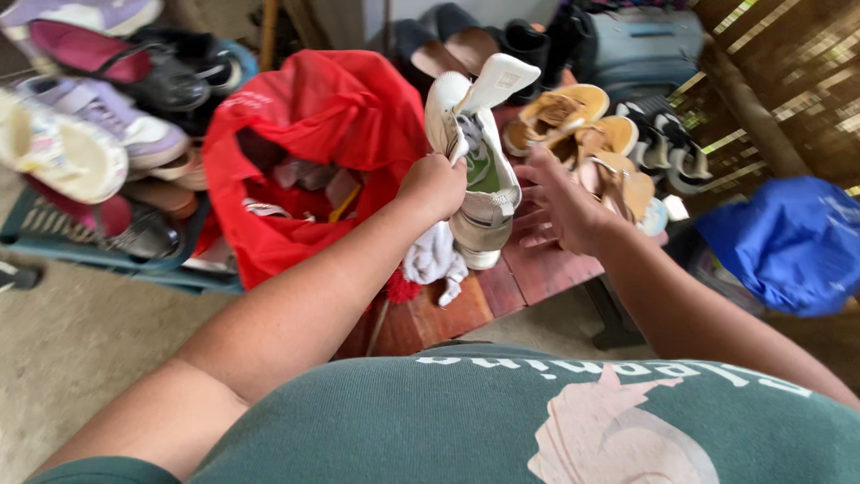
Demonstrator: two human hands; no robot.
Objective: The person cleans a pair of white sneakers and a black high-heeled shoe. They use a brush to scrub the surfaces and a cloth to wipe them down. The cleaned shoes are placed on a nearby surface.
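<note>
Left hand (436,185) clamped on a pair of pale sneakers (475,152), held upright over the wooden desk (537,269); right hand (564,202) open, fingers spread, just beside them. Red bag (313,134) sits at left, tan sandals (582,134) behind. Risk: one-hand grip on two shoes looks marginal, so one could slip onto the white cloth (433,255) or off the edge.

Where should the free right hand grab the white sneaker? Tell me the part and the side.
Take the white sneaker by its lower end, near the heel, coming in from the right. The left hand already grips its left edge around the middle, and the shoe hangs upright with its sole turned away, so the right side is bare. The right hand is open beside it, fingers spread.
</note>
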